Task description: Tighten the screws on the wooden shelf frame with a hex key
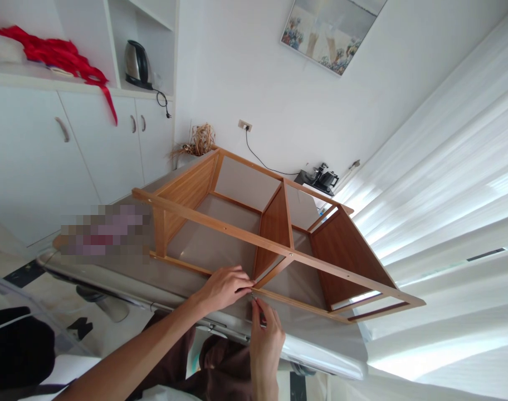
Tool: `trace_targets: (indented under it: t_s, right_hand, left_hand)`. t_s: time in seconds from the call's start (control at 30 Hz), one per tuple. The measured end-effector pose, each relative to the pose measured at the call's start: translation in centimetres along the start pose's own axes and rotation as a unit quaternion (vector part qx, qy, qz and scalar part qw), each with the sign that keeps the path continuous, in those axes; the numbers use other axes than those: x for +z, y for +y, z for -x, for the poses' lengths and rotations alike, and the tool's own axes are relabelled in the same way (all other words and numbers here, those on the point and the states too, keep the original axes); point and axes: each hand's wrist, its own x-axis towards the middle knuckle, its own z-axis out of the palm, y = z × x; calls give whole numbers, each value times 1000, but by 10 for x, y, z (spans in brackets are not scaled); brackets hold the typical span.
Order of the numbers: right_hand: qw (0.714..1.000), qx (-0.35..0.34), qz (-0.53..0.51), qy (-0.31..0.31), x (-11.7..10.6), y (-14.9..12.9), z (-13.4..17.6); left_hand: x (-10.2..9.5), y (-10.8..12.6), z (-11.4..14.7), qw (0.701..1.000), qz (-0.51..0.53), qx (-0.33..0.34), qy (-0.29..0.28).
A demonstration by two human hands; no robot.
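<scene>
A wooden shelf frame lies on its side on a grey table, its slats and panels dividing it into bays. My left hand is at the near lower rail, fingertips and thumb closed on the wood where a middle crosspiece meets it. Just to the right and below, my right hand pinches something small close to that joint. Its fingers hide most of the item, so I cannot make out what it is.
A blurred pinkish patch covers the table's left end. White cabinets stand at the left, with red ribbon and an electric kettle. Dried plants and a black appliance are behind. White curtains hang at right.
</scene>
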Motion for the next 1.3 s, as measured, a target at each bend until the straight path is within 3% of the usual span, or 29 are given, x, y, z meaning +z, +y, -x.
trace_targets:
  t_s: [0.33, 0.7, 1.3]
  right_hand:
    - [997, -62, 30, 40, 12, 8, 8]
    - [993, -99, 52, 38, 10, 2, 6]
    - [994, -54, 91, 7, 7, -8, 0]
  left_hand:
    - [-1, 0, 0, 1000, 0, 0, -6]
    - [-2, 1, -1, 1000, 3, -2, 5]
    - [1, -1, 1, 1000, 7, 0, 2]
